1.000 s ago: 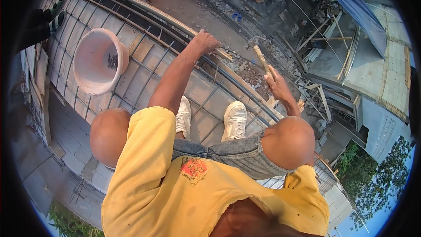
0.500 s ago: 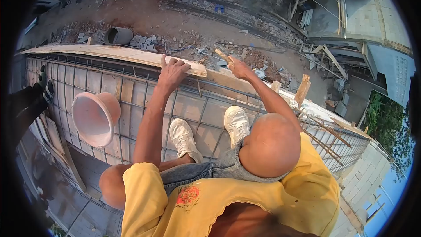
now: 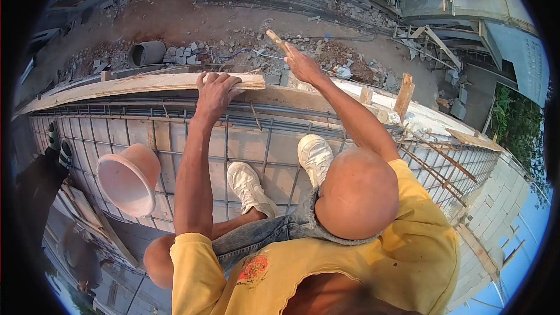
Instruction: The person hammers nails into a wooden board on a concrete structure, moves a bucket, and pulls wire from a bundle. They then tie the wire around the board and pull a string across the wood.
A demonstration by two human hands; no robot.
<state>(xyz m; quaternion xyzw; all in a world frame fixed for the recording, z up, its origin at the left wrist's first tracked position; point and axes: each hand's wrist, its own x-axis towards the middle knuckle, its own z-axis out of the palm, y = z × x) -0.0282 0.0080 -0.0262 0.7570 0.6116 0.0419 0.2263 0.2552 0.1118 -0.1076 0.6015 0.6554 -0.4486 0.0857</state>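
My left hand [image 3: 214, 94] is closed over the near end of a long wooden board [image 3: 140, 84], fingers across its top. The board lies along the outer edge of the formwork and stretches away to the left. Beyond that edge, my right hand [image 3: 304, 66] grips a hammer [image 3: 276, 39] by its wooden handle. Its metal head points away from me and is hard to make out against the rubble. A lower plank [image 3: 297, 98] runs along the edge between my hands.
My shoes stand on a rebar grid [image 3: 226, 157] over flat panels. A pinkish bucket [image 3: 127, 178] tilts on the bars at left, near another person's feet [image 3: 63, 150]. A wooden stake [image 3: 403, 96] rises at right. Beyond the edge, the ground lies lower, with rubble and a concrete pipe [image 3: 147, 53].
My right hand and the hammer have moved up and left, over the rubble. The board's near end has shifted slightly left and lower in view, my left hand still on it. The view has shifted slightly.
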